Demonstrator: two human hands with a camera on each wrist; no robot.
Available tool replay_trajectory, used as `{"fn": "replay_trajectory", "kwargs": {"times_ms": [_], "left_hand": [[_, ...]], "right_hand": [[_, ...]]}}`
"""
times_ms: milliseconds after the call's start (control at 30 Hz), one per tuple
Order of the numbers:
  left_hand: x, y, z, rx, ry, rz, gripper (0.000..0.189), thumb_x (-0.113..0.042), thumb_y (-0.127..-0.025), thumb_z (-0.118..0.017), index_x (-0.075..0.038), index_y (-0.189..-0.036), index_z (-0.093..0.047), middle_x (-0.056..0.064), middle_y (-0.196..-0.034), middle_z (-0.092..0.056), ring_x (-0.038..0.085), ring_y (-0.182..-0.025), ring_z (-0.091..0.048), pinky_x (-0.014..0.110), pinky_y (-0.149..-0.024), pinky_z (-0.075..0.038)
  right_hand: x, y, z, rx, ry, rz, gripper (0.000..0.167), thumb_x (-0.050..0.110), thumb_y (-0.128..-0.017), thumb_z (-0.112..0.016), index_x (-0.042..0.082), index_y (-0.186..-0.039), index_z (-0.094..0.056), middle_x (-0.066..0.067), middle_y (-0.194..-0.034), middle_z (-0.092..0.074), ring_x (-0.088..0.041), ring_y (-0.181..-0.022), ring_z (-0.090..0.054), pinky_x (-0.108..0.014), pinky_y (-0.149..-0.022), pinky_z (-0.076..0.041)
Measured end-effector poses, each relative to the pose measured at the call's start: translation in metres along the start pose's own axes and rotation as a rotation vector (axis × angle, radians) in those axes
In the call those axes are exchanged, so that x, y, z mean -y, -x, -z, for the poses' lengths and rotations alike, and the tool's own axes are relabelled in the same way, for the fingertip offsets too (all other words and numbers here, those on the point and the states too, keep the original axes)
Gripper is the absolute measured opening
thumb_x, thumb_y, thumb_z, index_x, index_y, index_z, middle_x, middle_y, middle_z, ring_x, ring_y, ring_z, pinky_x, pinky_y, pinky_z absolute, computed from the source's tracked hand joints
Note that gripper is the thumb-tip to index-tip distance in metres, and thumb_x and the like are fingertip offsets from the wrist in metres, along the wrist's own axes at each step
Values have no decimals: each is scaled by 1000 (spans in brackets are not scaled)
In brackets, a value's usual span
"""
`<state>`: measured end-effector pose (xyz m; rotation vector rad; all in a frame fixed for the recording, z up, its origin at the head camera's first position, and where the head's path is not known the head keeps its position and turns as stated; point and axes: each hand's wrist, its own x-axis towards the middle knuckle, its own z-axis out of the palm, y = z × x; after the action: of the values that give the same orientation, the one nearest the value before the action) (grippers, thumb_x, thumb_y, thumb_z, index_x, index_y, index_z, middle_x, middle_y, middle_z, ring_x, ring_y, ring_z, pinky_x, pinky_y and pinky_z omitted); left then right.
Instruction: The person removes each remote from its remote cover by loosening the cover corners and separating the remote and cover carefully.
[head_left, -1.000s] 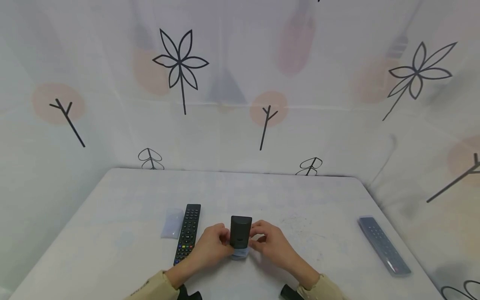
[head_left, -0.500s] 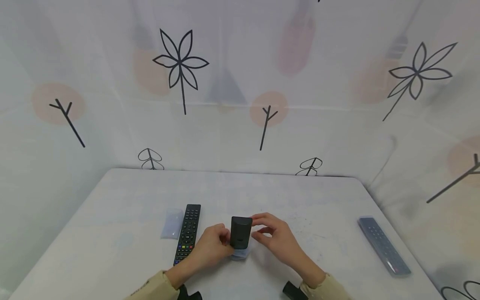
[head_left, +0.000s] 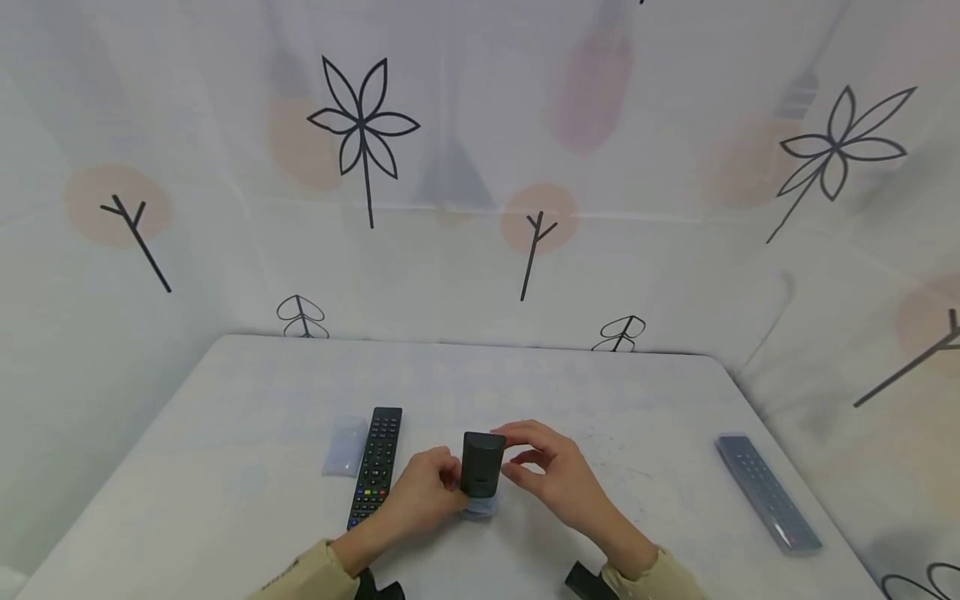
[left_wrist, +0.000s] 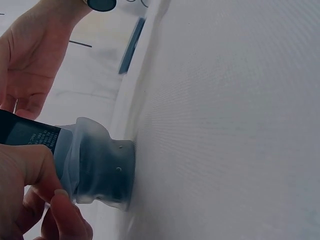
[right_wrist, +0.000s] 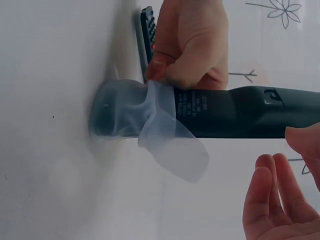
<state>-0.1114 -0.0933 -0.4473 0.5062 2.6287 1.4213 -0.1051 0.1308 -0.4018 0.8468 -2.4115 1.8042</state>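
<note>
A black remote control (head_left: 482, 465) stands upright on the table, its lower end inside a translucent cover (head_left: 480, 507). In the right wrist view the cover (right_wrist: 125, 107) is bunched around that end, with a loose flap hanging off one side. My left hand (head_left: 426, 490) pinches the cover's gathered edge against the remote; the left wrist view has thumb and finger meeting there. On the other side my right hand (head_left: 553, 477) has its fingers spread and loosely bent, one fingertip right at the remote's upper edge. The remote's button side is hidden.
Left of the hands lies another black remote (head_left: 377, 467) with colored buttons, beside a flat translucent packet (head_left: 345, 447). A third remote in a clear bluish cover (head_left: 768, 492) lies near the table's right edge. Printed cloth (head_left: 450, 275) hangs behind the table (head_left: 247, 467).
My right hand has left the remote's lower side and moved up, its fingers opening, to the top edge. My left hand and the upright remote stay nearly in place.
</note>
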Motion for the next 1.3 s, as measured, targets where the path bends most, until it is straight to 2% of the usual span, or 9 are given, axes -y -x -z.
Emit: {"fn": "replay_trajectory", "kwargs": {"times_ms": [200,533,767,1000,1300], "left_hand": [[-1,0,1,10,-7,-7,17,-1,-73,-77,-13,-74,-65,-4,-71,-50,13,-69,-47,28,-60,-39],[-3,-1,1,14,-5,-5,17,-2,-72,-78,-13,-73,-64,-5,-71,-50,12,-68,-46,27,-60,-38],[0,2,2,8,-16,-17,15,-4,-73,-78,-12,-75,-66,-5,-70,-49,11,-68,-46,27,-60,-39],[0,2,1,23,7,7,15,-3,-73,-77,-13,-77,-66,-4,-72,-51,14,-70,-47,28,-61,-39],[0,1,2,33,-28,7,13,-7,-76,-78,-12,-79,-66,-3,-71,-53,13,-69,-48,27,-59,-40]], "right_hand": [[2,0,-3,30,-39,50,35,3,-86,-77,11,-120,-69,-4,-120,-65,-20,-107,-62,-35,-83,-56],[9,-2,-11,46,-59,67,34,9,-88,-76,11,-121,-67,-5,-117,-66,-21,-103,-62,-35,-83,-55],[11,-3,-23,51,-47,-2,26,15,-90,-75,12,-114,-67,-1,-107,-69,-17,-96,-64,-35,-86,-53],[9,-4,-24,61,-35,18,23,15,-92,-72,8,-112,-63,-5,-105,-67,-18,-95,-64,-35,-86,-53],[8,-3,-20,57,-28,-2,25,19,-91,-73,12,-112,-62,-1,-106,-67,-18,-94,-65,-35,-85,-54]]}}
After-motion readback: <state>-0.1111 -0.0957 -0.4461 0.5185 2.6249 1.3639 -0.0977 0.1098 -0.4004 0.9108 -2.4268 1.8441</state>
